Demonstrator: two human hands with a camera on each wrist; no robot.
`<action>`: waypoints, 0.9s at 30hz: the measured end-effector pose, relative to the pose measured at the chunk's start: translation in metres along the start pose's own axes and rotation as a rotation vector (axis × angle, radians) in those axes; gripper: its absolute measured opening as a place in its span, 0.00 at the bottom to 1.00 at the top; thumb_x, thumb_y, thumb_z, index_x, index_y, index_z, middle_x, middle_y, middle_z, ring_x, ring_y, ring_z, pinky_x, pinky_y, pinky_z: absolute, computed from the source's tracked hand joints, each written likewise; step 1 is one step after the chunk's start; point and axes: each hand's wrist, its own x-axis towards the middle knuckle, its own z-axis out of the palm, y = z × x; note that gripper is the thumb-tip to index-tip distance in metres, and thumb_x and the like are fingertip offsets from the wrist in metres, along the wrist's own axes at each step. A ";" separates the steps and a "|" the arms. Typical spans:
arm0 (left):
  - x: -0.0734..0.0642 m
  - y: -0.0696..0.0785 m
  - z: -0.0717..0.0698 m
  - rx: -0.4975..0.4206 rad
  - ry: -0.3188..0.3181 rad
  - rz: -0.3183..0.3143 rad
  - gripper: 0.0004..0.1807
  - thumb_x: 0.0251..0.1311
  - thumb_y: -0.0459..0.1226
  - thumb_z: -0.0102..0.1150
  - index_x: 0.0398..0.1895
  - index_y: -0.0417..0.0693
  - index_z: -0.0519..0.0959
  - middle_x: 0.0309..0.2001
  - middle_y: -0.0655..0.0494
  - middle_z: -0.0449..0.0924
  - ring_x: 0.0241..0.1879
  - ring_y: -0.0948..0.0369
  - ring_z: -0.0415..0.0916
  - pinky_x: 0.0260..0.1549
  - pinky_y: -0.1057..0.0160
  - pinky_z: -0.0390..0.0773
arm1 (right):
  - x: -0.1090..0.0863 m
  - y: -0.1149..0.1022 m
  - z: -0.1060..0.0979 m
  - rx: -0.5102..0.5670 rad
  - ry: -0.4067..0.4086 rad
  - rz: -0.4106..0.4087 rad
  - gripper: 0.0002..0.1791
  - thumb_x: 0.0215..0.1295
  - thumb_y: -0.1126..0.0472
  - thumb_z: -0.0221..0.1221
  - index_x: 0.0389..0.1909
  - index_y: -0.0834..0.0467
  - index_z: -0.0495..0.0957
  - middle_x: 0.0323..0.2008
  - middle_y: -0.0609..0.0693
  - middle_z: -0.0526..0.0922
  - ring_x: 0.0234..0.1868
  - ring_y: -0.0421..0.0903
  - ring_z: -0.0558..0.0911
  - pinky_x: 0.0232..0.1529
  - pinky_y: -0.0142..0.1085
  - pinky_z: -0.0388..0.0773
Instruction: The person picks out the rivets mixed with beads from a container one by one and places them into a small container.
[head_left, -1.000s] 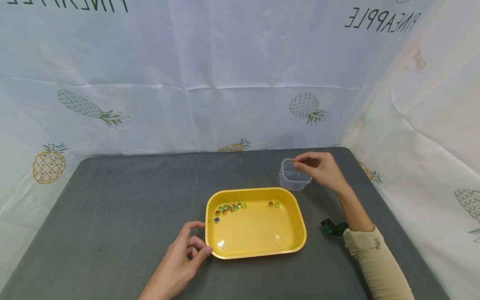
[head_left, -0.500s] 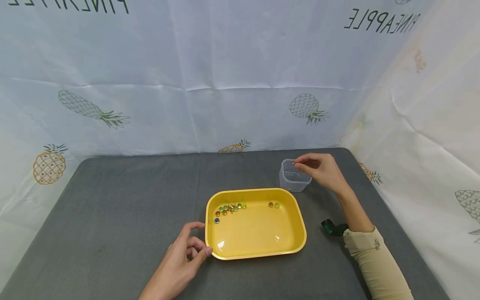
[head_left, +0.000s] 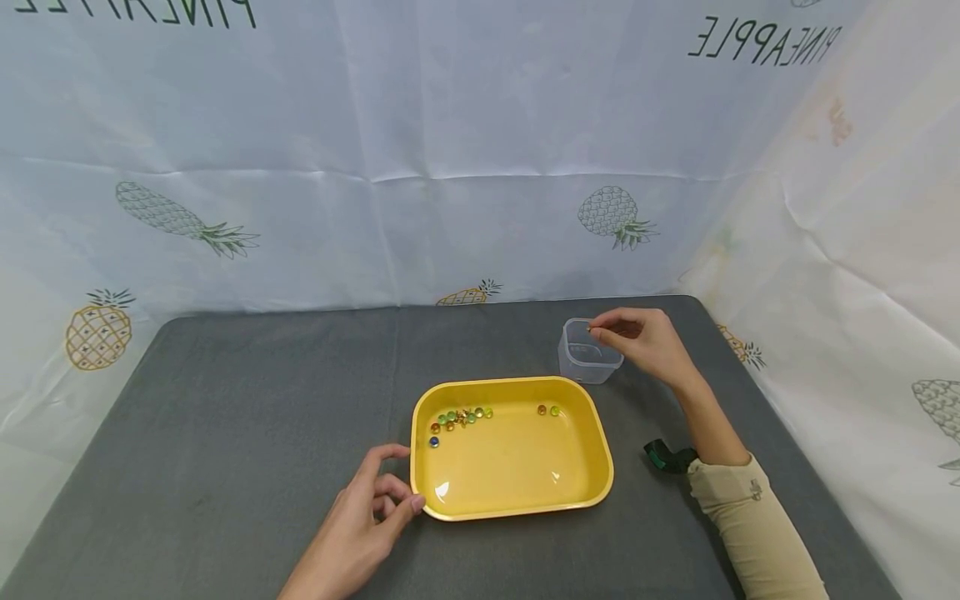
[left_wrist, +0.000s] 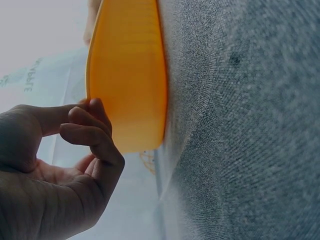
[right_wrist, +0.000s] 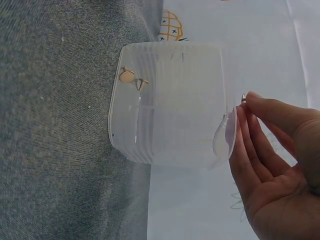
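Note:
My left hand (head_left: pixel 360 521) holds the near left corner of a yellow tray (head_left: pixel 512 504), thumb on the rim and fingers curled against the outer wall (left_wrist: pixel 132 75). Along the tray's far left side lie several green and amber glass marbles (head_left: pixel 452 414), with gold-coloured bits (head_left: pixel 462 418) among them and a blue marble (head_left: pixel 434 442) closer. Over the rim of a clear plastic tub (head_left: pixel 590 372), my right hand (head_left: pixel 637 337) pinches a small shiny metal piece (right_wrist: pixel 244 98) between thumb and fingertip. Small gold-coloured pieces (right_wrist: pixel 127 75) show low inside the tub in the right wrist view.
An amber marble (head_left: pixel 542 409) and a yellow-green marble (head_left: pixel 554 410) sit at the tray's far right. Dark grey cloth covers the table (head_left: pixel 262 433). A pineapple-print curtain (head_left: pixel 480 108) hangs behind. The right wrist bears a black camera mount (head_left: pixel 667 457).
The right hand has drifted very slightly right and down at the tub's rim, still pinching the small piece. The left hand and the tray look the same.

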 end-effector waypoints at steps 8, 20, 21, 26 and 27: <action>0.000 -0.002 0.000 0.000 0.000 -0.002 0.33 0.71 0.37 0.71 0.74 0.47 0.65 0.35 0.55 0.86 0.24 0.62 0.74 0.25 0.66 0.71 | -0.001 0.001 -0.001 -0.004 -0.008 0.007 0.08 0.72 0.69 0.69 0.49 0.59 0.90 0.45 0.60 0.92 0.39 0.29 0.87 0.44 0.22 0.84; -0.001 -0.002 -0.001 -0.008 0.005 0.016 0.32 0.71 0.37 0.71 0.73 0.48 0.67 0.36 0.55 0.86 0.23 0.63 0.74 0.26 0.66 0.72 | -0.003 0.001 -0.002 -0.004 -0.006 0.006 0.09 0.72 0.69 0.69 0.50 0.59 0.90 0.44 0.59 0.92 0.41 0.42 0.91 0.45 0.23 0.84; -0.002 -0.001 -0.001 -0.007 0.007 0.015 0.32 0.71 0.37 0.71 0.73 0.48 0.67 0.36 0.55 0.87 0.23 0.63 0.74 0.26 0.66 0.72 | -0.003 0.001 -0.002 -0.006 -0.005 0.006 0.09 0.72 0.69 0.69 0.50 0.59 0.90 0.44 0.59 0.92 0.41 0.44 0.91 0.45 0.23 0.84; -0.002 -0.001 0.000 0.000 0.011 0.008 0.32 0.71 0.36 0.71 0.73 0.49 0.67 0.35 0.55 0.87 0.23 0.62 0.74 0.26 0.66 0.72 | -0.002 0.002 -0.002 -0.007 -0.004 0.004 0.09 0.72 0.68 0.69 0.50 0.59 0.90 0.45 0.59 0.92 0.40 0.41 0.91 0.45 0.23 0.84; -0.001 -0.001 0.000 0.002 0.013 0.007 0.32 0.71 0.36 0.71 0.73 0.49 0.67 0.35 0.55 0.87 0.23 0.62 0.74 0.26 0.66 0.72 | -0.002 0.002 -0.002 -0.007 -0.005 0.003 0.09 0.72 0.68 0.69 0.50 0.59 0.90 0.45 0.59 0.92 0.40 0.42 0.91 0.45 0.23 0.84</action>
